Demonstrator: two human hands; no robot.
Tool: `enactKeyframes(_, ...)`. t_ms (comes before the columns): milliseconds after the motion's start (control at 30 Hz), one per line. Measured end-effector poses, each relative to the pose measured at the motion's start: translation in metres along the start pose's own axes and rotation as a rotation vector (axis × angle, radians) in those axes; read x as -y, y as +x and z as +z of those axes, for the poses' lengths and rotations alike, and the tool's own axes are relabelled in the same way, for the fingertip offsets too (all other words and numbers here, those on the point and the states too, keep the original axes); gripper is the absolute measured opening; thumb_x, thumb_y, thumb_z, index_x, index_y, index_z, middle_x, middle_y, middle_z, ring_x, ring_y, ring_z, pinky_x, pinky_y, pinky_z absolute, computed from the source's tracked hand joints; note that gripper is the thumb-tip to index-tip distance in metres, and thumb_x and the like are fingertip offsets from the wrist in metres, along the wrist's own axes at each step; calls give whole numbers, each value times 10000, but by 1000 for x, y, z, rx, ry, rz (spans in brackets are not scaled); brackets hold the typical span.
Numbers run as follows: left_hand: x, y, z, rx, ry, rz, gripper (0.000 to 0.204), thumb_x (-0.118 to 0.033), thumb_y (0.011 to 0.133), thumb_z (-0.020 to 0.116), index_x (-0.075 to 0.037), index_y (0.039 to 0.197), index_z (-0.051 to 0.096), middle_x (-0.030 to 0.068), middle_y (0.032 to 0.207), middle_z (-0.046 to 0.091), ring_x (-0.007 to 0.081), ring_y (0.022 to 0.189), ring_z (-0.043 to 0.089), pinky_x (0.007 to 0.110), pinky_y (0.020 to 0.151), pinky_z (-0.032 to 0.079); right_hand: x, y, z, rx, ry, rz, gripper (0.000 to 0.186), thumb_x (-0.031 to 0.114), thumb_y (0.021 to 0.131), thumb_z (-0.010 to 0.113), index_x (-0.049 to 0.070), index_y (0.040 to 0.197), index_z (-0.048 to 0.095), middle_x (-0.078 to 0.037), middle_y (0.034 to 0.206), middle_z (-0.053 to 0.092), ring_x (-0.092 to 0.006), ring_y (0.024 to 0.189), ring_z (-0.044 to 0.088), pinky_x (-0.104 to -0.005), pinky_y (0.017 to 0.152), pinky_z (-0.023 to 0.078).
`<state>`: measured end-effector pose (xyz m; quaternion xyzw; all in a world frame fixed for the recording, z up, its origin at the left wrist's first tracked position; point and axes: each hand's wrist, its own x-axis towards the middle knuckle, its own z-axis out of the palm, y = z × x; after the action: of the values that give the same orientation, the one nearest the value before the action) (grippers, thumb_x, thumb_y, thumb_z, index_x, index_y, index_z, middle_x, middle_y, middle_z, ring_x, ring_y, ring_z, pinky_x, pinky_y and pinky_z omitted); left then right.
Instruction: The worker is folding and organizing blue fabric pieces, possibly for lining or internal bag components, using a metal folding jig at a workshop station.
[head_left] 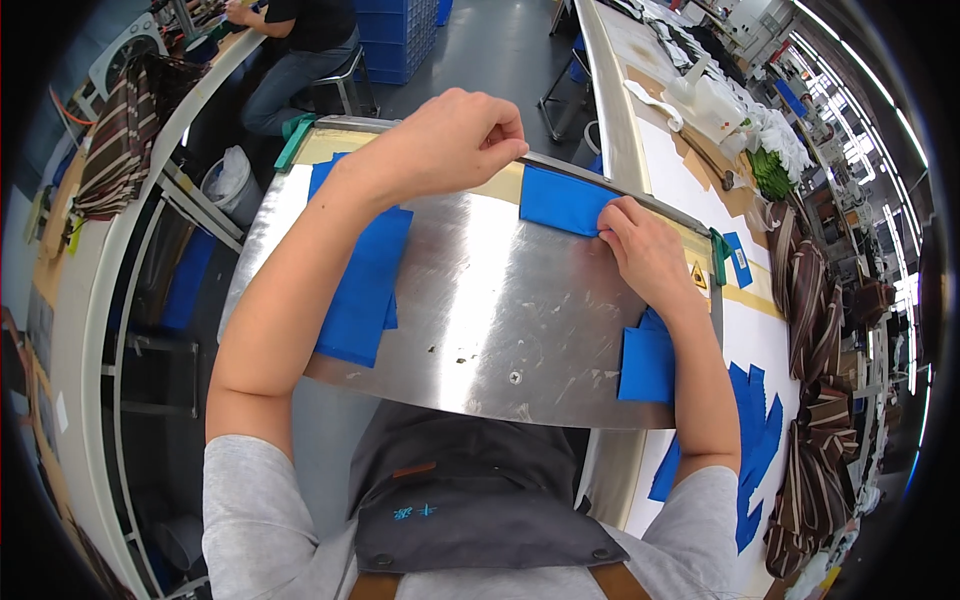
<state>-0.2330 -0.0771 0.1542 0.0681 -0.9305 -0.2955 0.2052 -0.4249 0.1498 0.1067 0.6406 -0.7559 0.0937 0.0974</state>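
A slanted metal work plate (470, 290) lies in front of me, a pale yellow strip along its far edge. My right hand (640, 245) pinches the right end of a flat blue fabric piece (560, 200) lying at that edge. My left hand (455, 140) is raised over the far edge, left of this piece, fingers curled in; whatever they hold, if anything, is hidden. Under my left forearm lies a stack of blue fabric pieces (362, 290), partly covered by the arm. Another small blue pile (647, 362) rests beside my right forearm.
Green clamps (293, 143) sit at the plate's far corners. On the right, a white table (745, 325) carries blue strips (755, 440) and striped brown cloth (810, 450). A seated person (315, 60), blue crates (397, 40) and a lined bin (232, 185) are at the far left.
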Motion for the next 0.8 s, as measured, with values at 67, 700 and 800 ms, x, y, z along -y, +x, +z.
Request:
enactKeyframes(67,-13,-6,-19,78,103,-123,303,-255,933,674,39,868,700,169,729,689,282,697,688,370,690,546,-1,-2,-12,51,-44,36,85,106,896,646,73,953,593,-89,950,615,-333,861,636,-431,785,501)
enactKeyframes(700,-44,-85,-19,11,-134,-224,348,-214,945,644,-9,679,557,55,569,524,124,539,512,305,522,397,118,-1,-20,152,365,-571,533,390,880,700,85,1302,589,-155,1475,485,-354,1350,473,-452,1071,441)
enactKeyframes(800,-62,-33,-2,15,-248,-157,379,-256,963,635,-4,691,552,12,568,533,68,538,527,253,500,408,149,-1,16,215,380,-614,558,432,893,674,90,1323,577,-172,1550,381,-377,1384,419,-469,1089,418)
